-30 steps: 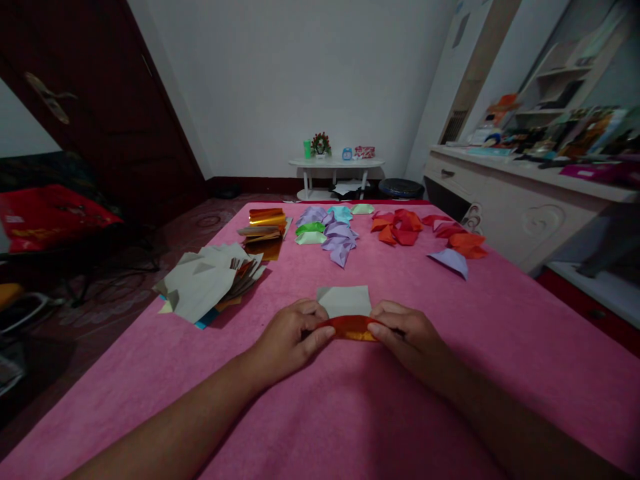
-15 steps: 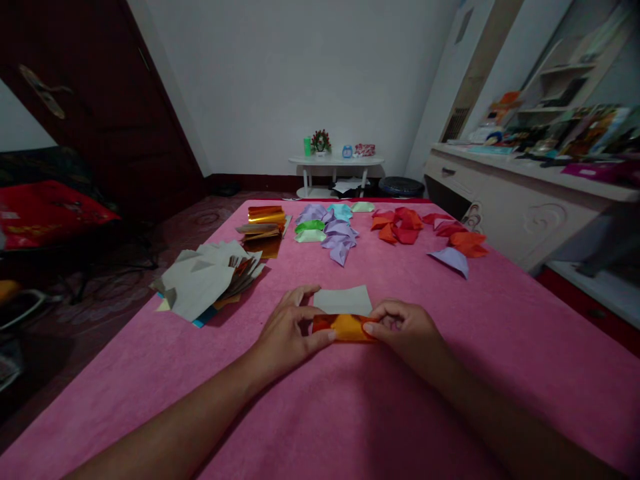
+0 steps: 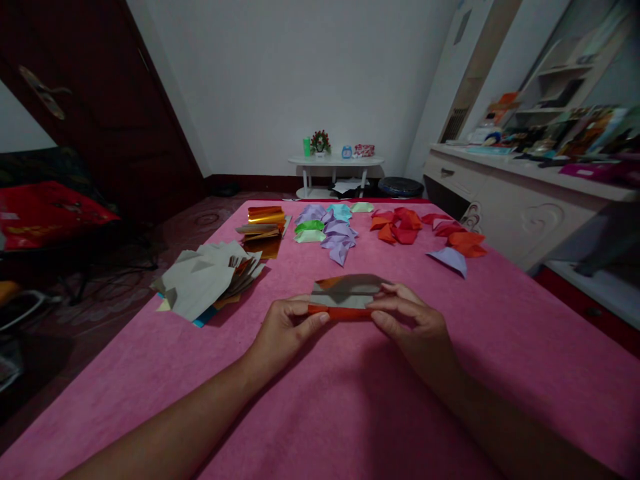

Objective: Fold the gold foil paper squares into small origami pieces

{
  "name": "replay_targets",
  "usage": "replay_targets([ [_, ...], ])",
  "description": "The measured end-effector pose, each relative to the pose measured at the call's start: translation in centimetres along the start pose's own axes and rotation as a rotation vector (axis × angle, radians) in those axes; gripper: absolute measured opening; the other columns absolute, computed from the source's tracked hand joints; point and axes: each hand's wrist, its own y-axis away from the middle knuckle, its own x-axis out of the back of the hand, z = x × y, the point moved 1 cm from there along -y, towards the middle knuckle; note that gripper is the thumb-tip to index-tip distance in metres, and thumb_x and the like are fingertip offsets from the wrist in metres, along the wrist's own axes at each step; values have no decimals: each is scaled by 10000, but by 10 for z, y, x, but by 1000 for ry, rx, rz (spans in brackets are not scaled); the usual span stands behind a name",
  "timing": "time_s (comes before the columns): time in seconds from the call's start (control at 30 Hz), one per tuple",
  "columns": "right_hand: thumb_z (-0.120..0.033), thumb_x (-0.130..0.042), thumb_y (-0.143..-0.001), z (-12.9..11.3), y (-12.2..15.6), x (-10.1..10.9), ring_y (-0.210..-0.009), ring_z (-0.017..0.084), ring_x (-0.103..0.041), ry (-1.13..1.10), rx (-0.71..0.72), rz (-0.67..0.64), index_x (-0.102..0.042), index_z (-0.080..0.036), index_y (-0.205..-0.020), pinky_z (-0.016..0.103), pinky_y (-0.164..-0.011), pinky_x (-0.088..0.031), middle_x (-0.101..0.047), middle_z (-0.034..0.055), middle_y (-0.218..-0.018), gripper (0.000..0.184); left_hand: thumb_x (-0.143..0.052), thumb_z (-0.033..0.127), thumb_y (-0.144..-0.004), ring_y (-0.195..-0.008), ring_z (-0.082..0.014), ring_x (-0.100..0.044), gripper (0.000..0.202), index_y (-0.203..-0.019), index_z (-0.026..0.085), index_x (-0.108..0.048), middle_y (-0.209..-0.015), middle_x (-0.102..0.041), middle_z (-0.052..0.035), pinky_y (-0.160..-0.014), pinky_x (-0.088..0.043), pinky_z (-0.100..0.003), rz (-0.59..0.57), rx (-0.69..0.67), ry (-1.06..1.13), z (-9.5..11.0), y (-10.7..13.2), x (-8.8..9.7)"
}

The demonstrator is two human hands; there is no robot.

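Observation:
Between my hands is a sheet of foil paper [image 3: 345,298], grey on its inner face and shiny orange outside. Its near edge is folded into an orange band, and its far edge curls up. My left hand [image 3: 290,327] pinches the left end of the band, thumb in front and fingers behind. At the right end, my right hand [image 3: 415,323] grips the paper the same way, its fingers lying over the inner face.
On the pink tablecloth [image 3: 320,413], a pile of grey-backed paper [image 3: 200,280] and gold foil paper [image 3: 265,230] lie left. Folded purple paper pieces [image 3: 340,237] and red-orange pieces [image 3: 400,225] sit farther back. A lone purple piece [image 3: 450,260] rests right.
The paper has been tilted and lifted slightly; its grey inner face and raised far edge now show, and the orange band looks narrower. Both hands have shifted to its ends.

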Motion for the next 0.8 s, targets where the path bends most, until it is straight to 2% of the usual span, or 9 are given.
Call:
replay_targets([
  [0.13, -362, -644, -790, 2, -4, -2, -1117, 244, -553, -153, -164, -38, -757, -223, -832, 374, -971, -425, -640, 85, -1125, 184, -656, 268, -802, -814, -178, -634, 160, -879, 177, -763, -888, -721, -72, -747, -488, -268, 49, 39, 42, -2, 2, -1],
  [0.23, -383, -681, -748, -1, -5, -3, -1074, 245, -572, -218, -207, -43, -749, -210, -768, 373, -967, -423, -660, 82, -1066, 187, -663, 266, -794, -809, -173, -634, 154, -872, 181, -765, -895, -723, -70, -732, -487, -257, 40, 55, 83, -2, 2, -2],
  [0.4, -381, -689, -724, -2, -2, -4, -774, 187, -599, -251, -310, -91, -715, -190, -705, 283, -720, -477, -663, 41, -779, 193, -656, 270, -797, -780, -151, -614, 143, -809, 184, -770, -820, -703, -48, -724, -474, -229, 114, 17, 18, 1, -1, -3],
  [0.5, -369, -712, -697, 0, -1, -5, -722, 168, -571, -281, -335, -94, -685, -179, -650, 263, -668, -454, -633, 28, -721, 198, -651, 291, -797, -719, -136, -594, 172, -757, 168, -764, -755, -675, -40, -653, -460, -208, 160, 56, -4, -2, -1, -2],
  [0.7, -310, -744, -678, 3, -1, -7, -865, 186, -581, -412, -340, -26, -669, -164, -604, 283, -772, -457, -631, 57, -923, 179, -710, 304, -725, -639, -129, -579, 172, -699, 139, -748, -703, -674, -49, -561, -441, -195, 190, 116, 33, -5, -1, -3],
  [0.8, -304, -744, -679, 3, 1, -9, -871, 189, -594, -450, -382, 7, -669, -157, -604, 290, -775, -461, -645, 68, -951, 182, -739, 293, -682, -606, -129, -581, 159, -695, 135, -746, -682, -685, -52, -541, -445, -198, 206, 148, 56, -5, -1, -5],
])
